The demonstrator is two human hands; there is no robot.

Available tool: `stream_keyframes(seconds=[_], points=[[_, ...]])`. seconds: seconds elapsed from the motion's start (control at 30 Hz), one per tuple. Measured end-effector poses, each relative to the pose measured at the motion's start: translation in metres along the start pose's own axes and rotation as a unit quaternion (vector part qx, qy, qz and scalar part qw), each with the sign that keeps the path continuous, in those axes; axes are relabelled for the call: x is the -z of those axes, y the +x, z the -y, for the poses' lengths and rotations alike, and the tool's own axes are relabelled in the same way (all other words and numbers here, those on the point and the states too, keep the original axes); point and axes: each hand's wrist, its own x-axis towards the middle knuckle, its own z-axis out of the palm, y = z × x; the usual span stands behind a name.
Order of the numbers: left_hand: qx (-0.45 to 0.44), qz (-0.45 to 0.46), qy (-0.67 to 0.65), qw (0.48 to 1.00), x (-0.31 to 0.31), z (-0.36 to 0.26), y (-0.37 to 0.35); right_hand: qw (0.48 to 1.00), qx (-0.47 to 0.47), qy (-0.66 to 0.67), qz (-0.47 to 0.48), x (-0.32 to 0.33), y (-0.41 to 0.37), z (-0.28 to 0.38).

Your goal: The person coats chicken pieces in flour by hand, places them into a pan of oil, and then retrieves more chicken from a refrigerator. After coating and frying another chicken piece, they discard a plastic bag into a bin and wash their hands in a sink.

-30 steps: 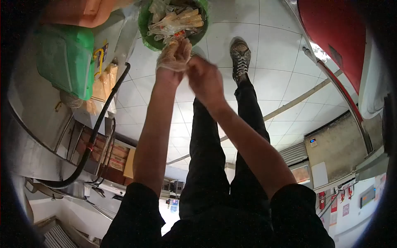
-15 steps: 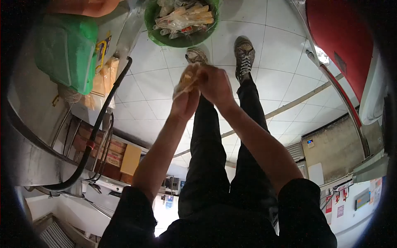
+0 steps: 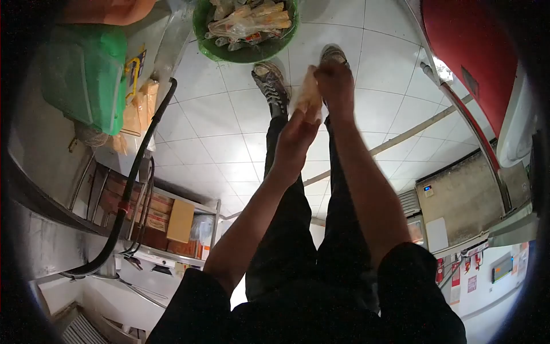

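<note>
Between my two hands, in front of my legs, is a pale, crumpled, see-through plastic bag [image 3: 308, 96], slightly smeared by motion. My left hand [image 3: 297, 140] grips its lower end with the fingers closed. Higher and further right, my right hand [image 3: 337, 83] is closed at the bag's upper end, its fingers mostly hidden. What the bag contains, if anything, I cannot make out. Beyond my shoes stands a green bin [image 3: 246, 57] with a plastic liner, heaped with wrappers and clear plastic waste [image 3: 249, 26].
At the left are a green plastic container [image 3: 86, 80], a black hose [image 3: 146, 146] and cardboard boxes [image 3: 154, 212] on a shelf. A red panel [image 3: 470, 51] and a metal pipe [image 3: 478, 135] flank the right side. White tiles [image 3: 229, 137] cover the floor.
Both hands have moved right with the plastic bag. They are further apart, the left one lower and the right one higher, and the bag is stretched out between them.
</note>
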Motion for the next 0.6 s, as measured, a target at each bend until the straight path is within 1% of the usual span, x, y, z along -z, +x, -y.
stream_keyframes(seconds=[0.03, 0.07, 0.1, 0.13, 0.17, 0.23, 0.27, 0.3, 0.33, 0.37, 0.4, 0.43, 0.47, 0.5, 0.53, 0.57, 0.6], points=[[0.003, 0.001, 0.001, 1.0, -0.002, -0.011, -0.002, 0.998, 0.018, -0.014, 0.056, 0.008, 0.013, 0.003], [-0.024, -0.068, -0.018, 0.997, 0.004, -0.024, -0.005, 0.998, 0.013, -0.014, 0.053, 0.013, 0.016, 0.015], [-0.053, -0.137, -0.037, 0.988, 0.015, -0.035, -0.007, 0.997, 0.029, 0.018, 0.07, 0.014, 0.019, 0.031], [-0.076, -0.19, -0.081, 0.976, 0.043, -0.042, -0.003, 0.994, 0.048, 0.048, 0.088, 0.013, 0.022, 0.044], [-0.1, -0.243, -0.126, 0.957, 0.073, -0.052, 0.004, 0.994, 0.049, 0.047, 0.09, 0.012, 0.025, 0.052], [-0.152, -0.381, -0.095, 0.907, 0.109, -0.074, 0.016, 0.992, -0.017, 0.088, 0.089, 0.007, 0.031, 0.061], [-0.191, -0.425, -0.036, 0.884, 0.115, -0.088, 0.025, 0.984, -0.045, 0.135, 0.111, 0.004, 0.043, 0.058], [-0.228, -0.466, 0.025, 0.855, 0.118, -0.1, 0.037, 0.984, -0.044, 0.136, 0.111, -0.002, 0.054, 0.059], [-0.287, -0.397, 0.09, 0.867, 0.124, -0.101, 0.051, 0.965, -0.069, 0.227, 0.107, -0.012, 0.063, 0.062], [-0.34, -0.325, 0.155, 0.869, 0.129, -0.099, 0.064, 0.938, -0.096, 0.317, 0.102, -0.022, 0.07, 0.064], [-0.369, -0.225, 0.301, 0.85, 0.111, -0.104, 0.077, 0.937, -0.1, 0.317, 0.104, -0.032, 0.077, 0.063], [-0.386, -0.116, 0.435, 0.805, 0.089, -0.107, 0.095, 0.969, -0.066, 0.225, 0.081, -0.042, 0.086, 0.061], [-0.42, -0.075, 0.515, 0.743, 0.086, -0.1, 0.121, 0.989, -0.031, 0.129, 0.058, -0.048, 0.094, 0.057], [-0.449, -0.034, 0.588, 0.672, 0.087, -0.095, 0.154, 0.99, -0.032, 0.126, 0.059, -0.052, 0.102, 0.046], [-0.455, -0.065, 0.664, 0.59, 0.101, -0.082, 0.191, 0.997, 0.073, 0.024, 0.022, -0.055, 0.109, 0.034], [-0.455, -0.096, 0.73, 0.501, 0.12, -0.066, 0.227, 0.981, 0.176, -0.079, -0.015, -0.053, 0.114, 0.026], [-0.457, -0.099, 0.727, 0.503, 0.143, -0.058, 0.261, 0.992, 0.09, 0.083, 0.016, -0.04, 0.104, 0.026]])
